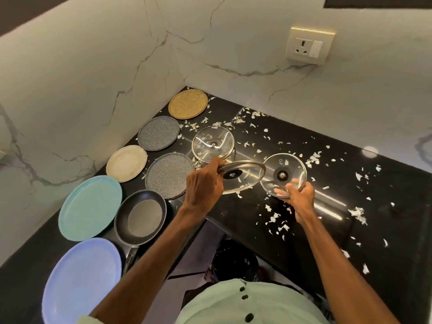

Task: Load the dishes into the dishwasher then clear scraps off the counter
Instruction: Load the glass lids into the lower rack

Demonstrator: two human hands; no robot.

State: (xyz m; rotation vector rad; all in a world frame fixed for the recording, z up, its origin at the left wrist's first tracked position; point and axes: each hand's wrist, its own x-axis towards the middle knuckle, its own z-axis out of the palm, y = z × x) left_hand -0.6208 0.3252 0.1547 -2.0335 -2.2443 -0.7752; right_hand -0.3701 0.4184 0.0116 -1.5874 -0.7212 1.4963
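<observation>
Left hand (205, 183) grips the large glass lid (243, 177) by its left rim, fingers curled over the edge. The lid is tilted and held off the black table (397, 197). Right hand (300, 198) pinches the smaller glass lid (284, 174) at its near rim, thumb on top and fingertips showing through the glass from below; this lid is also raised. The two held lids sit side by side between the hands, and their rims come close together; cannot tell whether they touch. A third glass lid (212, 142) lies flat on the table just beyond the left hand. To the left of the left hand is a grey speckled plate (169, 175), the nearest dish, with a cream plate (127, 163) further left. Beyond these are a second grey plate (159, 133) and a tan plate (188, 104) in the far corner. Nearer the body on that side are a black frying pan (140, 217), a teal plate (90, 208) and a blue plate (81, 281). Pale scraps (313, 157) are scattered over the table beyond, beneath and right of the right hand.
</observation>
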